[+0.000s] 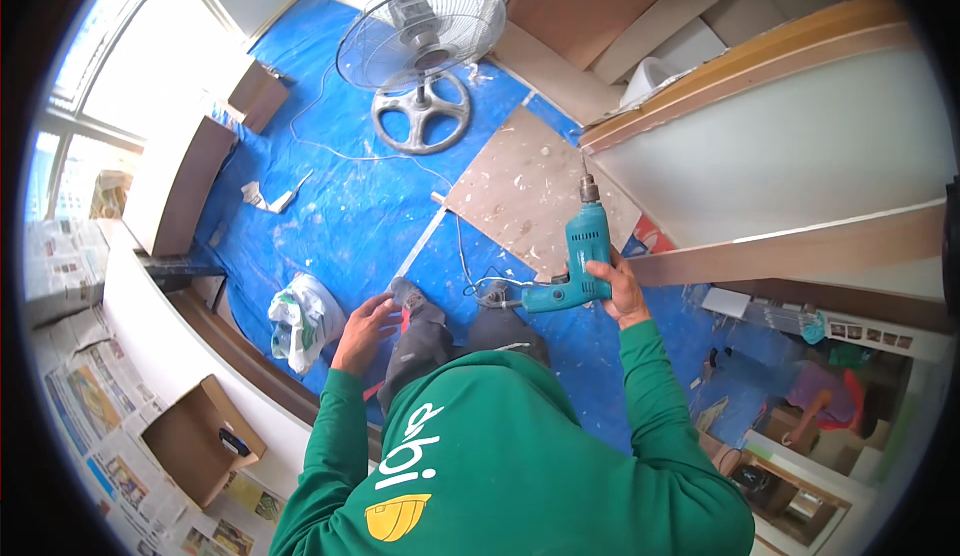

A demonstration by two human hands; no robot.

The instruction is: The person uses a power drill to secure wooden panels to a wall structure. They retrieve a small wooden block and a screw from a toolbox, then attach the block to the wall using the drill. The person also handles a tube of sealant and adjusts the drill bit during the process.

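Teal drill (588,236) is clamped in the right hand (622,294), its metal bit (585,168) pointing away from the person. Just beyond this grip, a speckled brown board (530,181) lies on the blue sheet (335,211). To the left of the grip, the left hand (366,334) hangs with its fingers apart, near the white plastic bag (295,318). Farther ahead and to the left stands the metal fan (432,58).

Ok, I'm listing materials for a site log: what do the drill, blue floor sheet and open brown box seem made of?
Drill: probably moulded plastic, satin, given its even, slotted teal casing; its chuck looks like bare, greyish metal.
Blue floor sheet: likely thin plastic, judging by its sheen and wrinkles.
Open brown box: apparently matt cardboard, with thin, upturned sides.
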